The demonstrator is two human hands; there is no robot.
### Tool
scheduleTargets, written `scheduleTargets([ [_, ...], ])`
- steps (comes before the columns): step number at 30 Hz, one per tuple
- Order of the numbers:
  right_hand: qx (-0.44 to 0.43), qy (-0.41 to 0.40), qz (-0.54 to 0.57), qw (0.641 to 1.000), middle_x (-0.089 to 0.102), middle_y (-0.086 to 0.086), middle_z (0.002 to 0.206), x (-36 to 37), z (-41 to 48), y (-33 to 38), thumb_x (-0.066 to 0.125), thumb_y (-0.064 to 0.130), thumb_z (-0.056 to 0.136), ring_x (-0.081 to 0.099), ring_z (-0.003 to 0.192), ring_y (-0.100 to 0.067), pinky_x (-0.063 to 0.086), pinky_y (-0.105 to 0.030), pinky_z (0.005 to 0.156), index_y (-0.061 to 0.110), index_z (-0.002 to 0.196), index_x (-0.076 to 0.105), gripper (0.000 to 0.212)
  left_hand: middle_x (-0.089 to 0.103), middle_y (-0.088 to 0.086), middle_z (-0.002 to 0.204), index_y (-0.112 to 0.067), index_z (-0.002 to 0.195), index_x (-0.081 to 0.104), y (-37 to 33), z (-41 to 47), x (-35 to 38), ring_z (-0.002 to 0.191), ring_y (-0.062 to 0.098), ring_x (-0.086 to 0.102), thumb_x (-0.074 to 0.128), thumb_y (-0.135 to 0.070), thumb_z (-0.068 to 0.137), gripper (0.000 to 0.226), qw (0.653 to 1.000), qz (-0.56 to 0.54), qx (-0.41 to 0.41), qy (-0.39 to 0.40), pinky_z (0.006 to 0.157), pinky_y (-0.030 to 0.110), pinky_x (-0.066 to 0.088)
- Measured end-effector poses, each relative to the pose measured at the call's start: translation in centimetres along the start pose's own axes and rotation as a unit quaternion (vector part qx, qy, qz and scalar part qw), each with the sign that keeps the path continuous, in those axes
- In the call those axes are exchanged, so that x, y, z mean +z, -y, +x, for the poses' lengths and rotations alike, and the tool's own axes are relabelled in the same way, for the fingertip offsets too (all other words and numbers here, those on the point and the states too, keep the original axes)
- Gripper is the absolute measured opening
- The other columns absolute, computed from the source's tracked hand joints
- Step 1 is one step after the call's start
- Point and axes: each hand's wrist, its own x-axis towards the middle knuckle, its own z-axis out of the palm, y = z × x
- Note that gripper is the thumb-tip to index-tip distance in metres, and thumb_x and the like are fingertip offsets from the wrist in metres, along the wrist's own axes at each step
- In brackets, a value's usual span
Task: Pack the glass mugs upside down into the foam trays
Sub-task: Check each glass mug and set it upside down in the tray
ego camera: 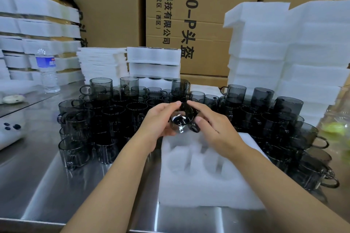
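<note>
Fingers (head view): left-hand fingers [177,103] and right-hand fingers [190,103] are curled around one glass mug from opposite sides, with the tips nearly meeting over its far rim.
Left hand [160,119]: clamped on the mug's left side, thumb on top.
Right hand [214,125]: clamped on the mug's right side, thumb laid near the handle.
Held mug [181,120]: smoky grey glass, tilted, one round end turned to the camera; which end cannot be told. It is held in the air over the far edge of the foam tray and is not seated in a pocket.
Foam tray [208,185]: white, laid flat on the steel table [56,185] just below the hands; round pockets are seen in its top.
Loose mugs [117,111]: many are massed left, behind and right of the tray, some stacked two high.
Foam stacks [284,53]: tall white piles are seen at right, more at left and behind the mugs.
Water bottle [47,70]: stood upright at left, blue label.
Cardboard boxes [189,5]: stacked behind, printed with black text.
</note>
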Motion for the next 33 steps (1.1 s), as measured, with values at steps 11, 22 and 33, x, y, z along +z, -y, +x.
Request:
scheduleTargets([
  [11,-0.020,0.075,-0.064,0.995,0.043,0.033,0.118,0.3,0.1,0.1,0.063,0.047,0.077,0.045,0.102,0.010,0.034,-0.004,0.072,0.041,0.132,0.044,0.059,0.076,-0.003,0.089,-0.023,0.074,0.079,0.4,-0.1,-0.3,0.091,0.016,0.068,0.067,-0.044,0.082,0.025,0.998,0.043,-0.035,-0.012,0.064,0.026,0.040],
  [22,0.047,0.068,-0.053,0.995,0.063,0.020,0.091,0.4,0.2,0.8,0.078,0.063,0.053,0.058,0.088,-0.001,0.052,-0.028,0.076,0.041,0.107,0.052,0.064,0.075,0.005,0.097,-0.021,0.081,0.077,0.7,-0.1,-0.3,0.104,0.021,0.067,0.067,-0.013,0.085,0.013,1.000,-0.003,0.001,0.010,0.106,0.049,0.041],
  [33,0.036,0.078,-0.111,0.990,0.056,0.012,0.083,0.6,0.4,0.5,0.068,0.049,0.078,0.050,0.082,-0.002,0.042,-0.026,0.078,0.029,0.096,0.070,0.027,0.070,-0.006,0.095,-0.028,0.087,0.068,1.9,-0.2,0.2,0.095,0.007,0.063,0.061,0.009,0.079,0.039,0.964,0.230,0.128,0.041,0.083,0.017,0.050],
])
